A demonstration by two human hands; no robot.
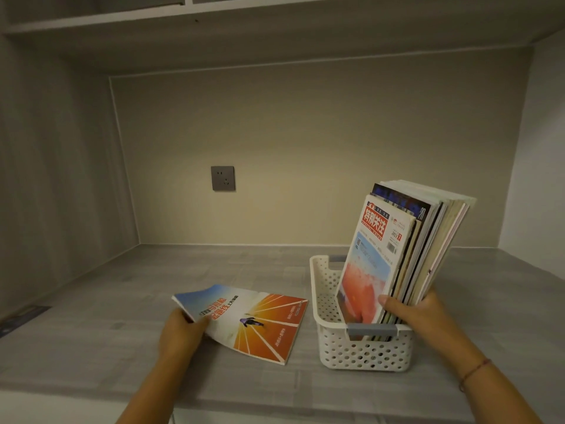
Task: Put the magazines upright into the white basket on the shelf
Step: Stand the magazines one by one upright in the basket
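A white perforated basket with grey handles stands on the grey shelf, right of centre. Several magazines stand upright in it, leaning to the right; the front one has a red and white cover. My right hand grips the lower edge of this stack, thumb on the front cover. To the left of the basket an orange and blue magazine lies on the shelf. Its left edge is lifted by my left hand, which is shut on that corner.
The shelf is a deep alcove with side walls left and right and another board overhead. A grey wall socket sits on the back wall. A dark flat object lies at the far left edge.
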